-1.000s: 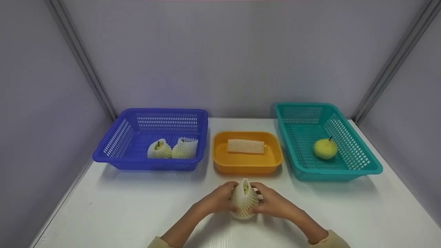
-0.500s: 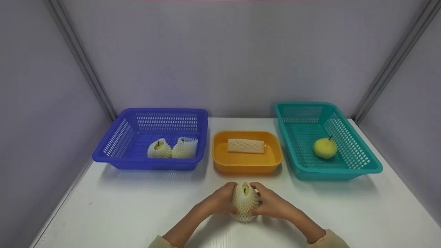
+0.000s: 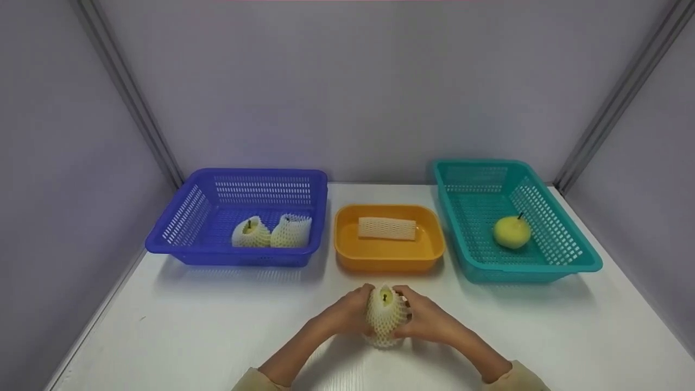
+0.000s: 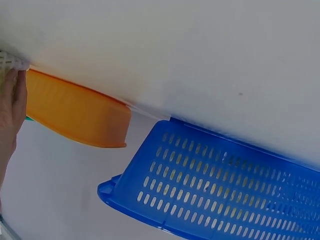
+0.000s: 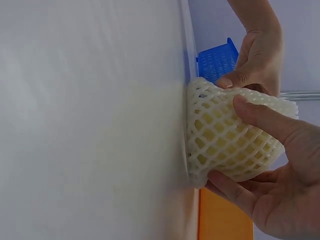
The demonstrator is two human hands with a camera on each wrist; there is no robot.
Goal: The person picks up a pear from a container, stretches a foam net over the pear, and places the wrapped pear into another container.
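Pinching the netted pear [image 3: 386, 319] are my left hand [image 3: 350, 314] and right hand [image 3: 430, 319]. The tub [image 3: 388, 251] stands on its far side.

No lettering, label, brand, number or sign can be read in any of the three views — head, left wrist or right wrist; a small dark mark [image 3: 143, 318] on the white tabletop [image 3: 201, 331], toward the lower left of the head view, is too tiny to make out as a character.
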